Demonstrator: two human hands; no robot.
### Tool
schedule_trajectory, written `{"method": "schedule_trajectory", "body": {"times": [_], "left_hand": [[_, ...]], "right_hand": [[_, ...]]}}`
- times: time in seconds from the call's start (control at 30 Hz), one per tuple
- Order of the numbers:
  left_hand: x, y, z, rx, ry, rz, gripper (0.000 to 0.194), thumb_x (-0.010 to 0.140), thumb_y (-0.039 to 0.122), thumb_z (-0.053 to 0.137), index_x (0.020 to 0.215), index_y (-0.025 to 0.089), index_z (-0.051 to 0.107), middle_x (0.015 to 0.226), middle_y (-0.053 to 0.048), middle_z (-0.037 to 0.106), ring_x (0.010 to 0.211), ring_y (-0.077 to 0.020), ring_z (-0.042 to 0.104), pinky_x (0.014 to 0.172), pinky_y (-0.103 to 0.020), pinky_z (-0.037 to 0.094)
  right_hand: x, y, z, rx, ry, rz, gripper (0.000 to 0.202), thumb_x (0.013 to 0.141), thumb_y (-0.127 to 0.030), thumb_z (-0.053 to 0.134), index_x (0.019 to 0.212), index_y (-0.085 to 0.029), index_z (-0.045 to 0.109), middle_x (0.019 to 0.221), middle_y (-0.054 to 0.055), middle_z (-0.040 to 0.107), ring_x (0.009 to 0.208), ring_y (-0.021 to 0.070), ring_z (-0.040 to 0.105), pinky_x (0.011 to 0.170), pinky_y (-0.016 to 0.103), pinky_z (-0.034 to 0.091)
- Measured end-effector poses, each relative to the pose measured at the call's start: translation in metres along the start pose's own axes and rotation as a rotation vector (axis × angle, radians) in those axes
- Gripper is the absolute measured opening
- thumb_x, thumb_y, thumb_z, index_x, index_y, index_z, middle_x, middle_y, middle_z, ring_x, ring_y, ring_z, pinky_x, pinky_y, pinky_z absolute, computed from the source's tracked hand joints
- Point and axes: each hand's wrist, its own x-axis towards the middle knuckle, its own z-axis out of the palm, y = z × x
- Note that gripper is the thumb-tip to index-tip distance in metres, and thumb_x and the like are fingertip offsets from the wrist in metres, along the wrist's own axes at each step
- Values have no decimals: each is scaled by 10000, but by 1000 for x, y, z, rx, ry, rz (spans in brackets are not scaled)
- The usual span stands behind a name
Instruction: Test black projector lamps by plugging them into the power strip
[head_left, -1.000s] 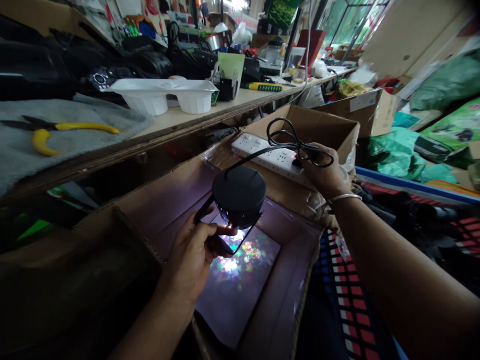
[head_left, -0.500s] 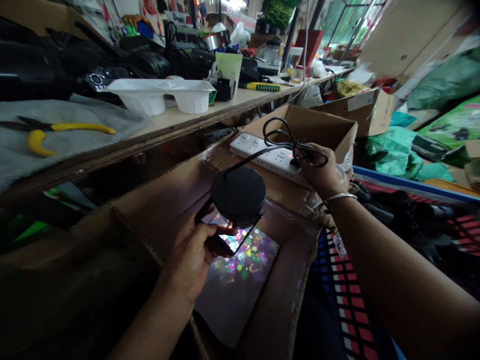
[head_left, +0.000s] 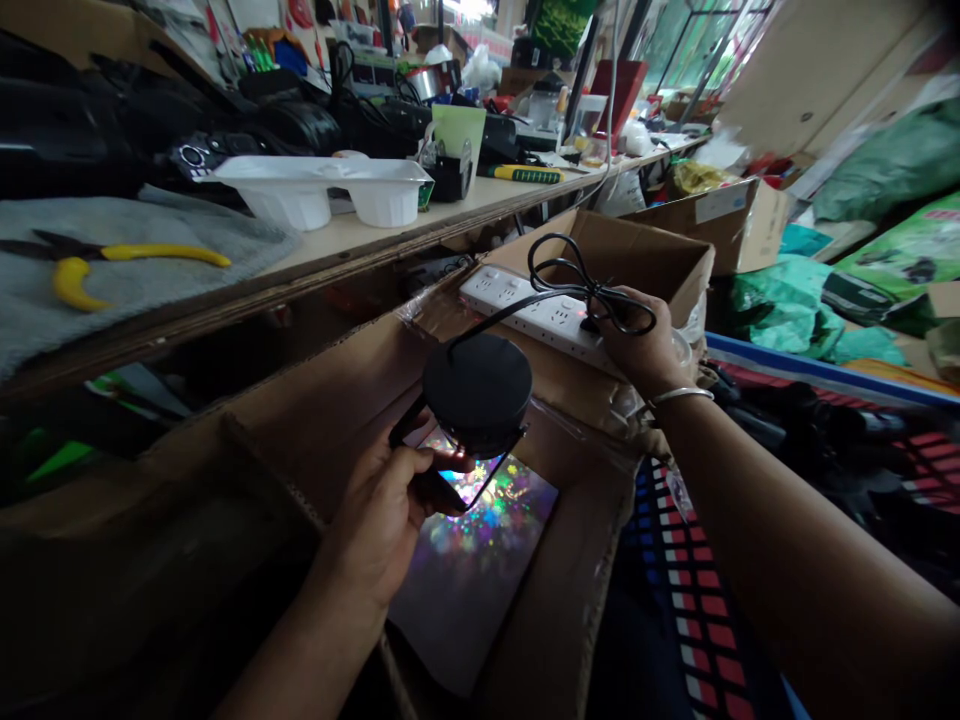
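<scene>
A round black projector lamp (head_left: 478,388) hangs over an open cardboard box, its bracket gripped by my left hand (head_left: 386,510). Colored light spots fall on a white sheet (head_left: 469,590) at the bottom of the box. A black cable (head_left: 499,318) runs from the lamp's top to a coiled bundle at my right hand (head_left: 645,345). My right fingers are closed around the plug at the right end of a white power strip (head_left: 532,312), where a red light glows. The plug is mostly hidden by the fingers.
Yellow-handled pliers (head_left: 150,255) lie on a gray cloth on the shelf at left. White plastic trays (head_left: 322,185) and a pale green cup (head_left: 459,135) stand on the shelf. A blue-rimmed basket (head_left: 825,365) holding black items is at right, near green bags (head_left: 787,305).
The projected light pattern on the sheet has changed its shapes and colors. Both hands and the lamp stay nearly where they were.
</scene>
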Motion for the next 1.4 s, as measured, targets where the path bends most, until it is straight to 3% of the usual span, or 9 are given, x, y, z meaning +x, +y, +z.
{"method": "schedule_trajectory", "body": {"times": [0.53, 0.73, 0.97, 1.4], "left_hand": [[2, 0, 0, -6, 11, -26, 379, 676, 144, 544, 1054, 144, 511, 642, -49, 699, 486, -157, 597, 405, -247, 473], [2, -1, -1, 18, 19, -40, 189, 663, 167, 547, 848, 143, 514, 633, -58, 693, 497, -161, 607, 417, -250, 479], [0, -1, -2, 32, 6, -50, 149, 676, 171, 531, 820, 134, 515, 644, -84, 695, 520, -178, 617, 428, -266, 481], [0, -2, -2, 15, -4, -47, 337, 687, 165, 520, 1022, 147, 493, 570, -47, 674, 438, -162, 572, 404, -249, 461]], "right_hand": [[0, -3, -1, -16, 0, 21, 177, 768, -336, 573, 683, -188, 620, 642, 52, 646, 606, 185, 583, 551, 289, 439], [-1, -7, -1, -37, 7, 16, 215, 775, -371, 565, 653, -198, 604, 618, 46, 632, 589, 182, 574, 526, 287, 421], [-1, -4, -1, -27, 8, 10, 237, 776, -397, 564, 662, -195, 607, 632, 48, 638, 594, 178, 574, 546, 293, 444], [0, -2, 1, -33, 17, -4, 288, 772, -466, 558, 657, -204, 596, 651, 55, 644, 626, 197, 595, 553, 301, 454]]}}
